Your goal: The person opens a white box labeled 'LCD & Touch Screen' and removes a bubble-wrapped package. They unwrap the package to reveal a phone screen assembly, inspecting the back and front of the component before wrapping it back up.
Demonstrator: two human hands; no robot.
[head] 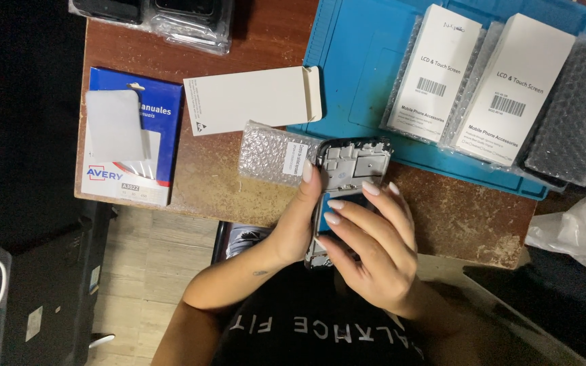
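A phone screen assembly (347, 166) with a metal inner frame facing up is held over the near edge of the brown table (239, 190). My left hand (300, 217) grips its left side, thumb along the edge. My right hand (371, 247) lies over its lower half, fingertips resting on a blue part of the frame. The lower end of the assembly is hidden under my fingers.
A bubble-wrap pouch (272, 154) lies just left of the assembly. Behind it is a flat white box (252, 100) and a blue label pack (130, 135). A blue work mat (367, 61) carries two white boxes (435, 71) (517, 88) and a dark bubble-wrapped item (571, 112).
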